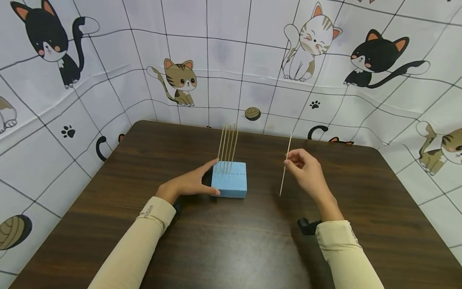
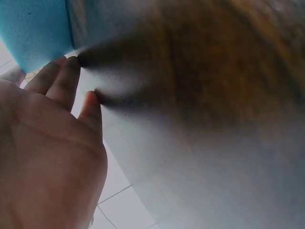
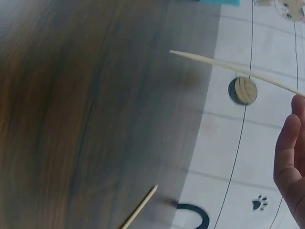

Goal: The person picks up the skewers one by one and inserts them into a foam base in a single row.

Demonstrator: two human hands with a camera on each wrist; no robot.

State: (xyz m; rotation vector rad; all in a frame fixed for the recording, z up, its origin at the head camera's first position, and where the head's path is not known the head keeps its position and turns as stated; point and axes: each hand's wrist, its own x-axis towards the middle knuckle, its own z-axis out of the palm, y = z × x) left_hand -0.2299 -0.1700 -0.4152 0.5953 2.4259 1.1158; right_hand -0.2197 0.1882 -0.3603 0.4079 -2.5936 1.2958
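A light blue foam block [image 1: 236, 188] sits on the table, dotted with small holes on top. Several bamboo skewers [image 1: 227, 148] stand in its left part, leaning slightly. My left hand [image 1: 189, 182] holds the block from the left, thumb along the front and index finger at the back corner. In the left wrist view, some fingers [image 2: 66, 83] reach under the blue block's edge. To the right, apart from the block, my right hand [image 1: 306, 170] pinches one bamboo skewer [image 1: 283, 178], nearly upright above the table. Its pointed lower end [image 3: 190, 56] shows in the right wrist view.
Another skewer [image 3: 138, 207] lies on the table in the right wrist view; the head view does not show it. The dark wooden table [image 1: 223, 245] meets a white cat-print sheet [image 1: 223, 88] at the back and sides.
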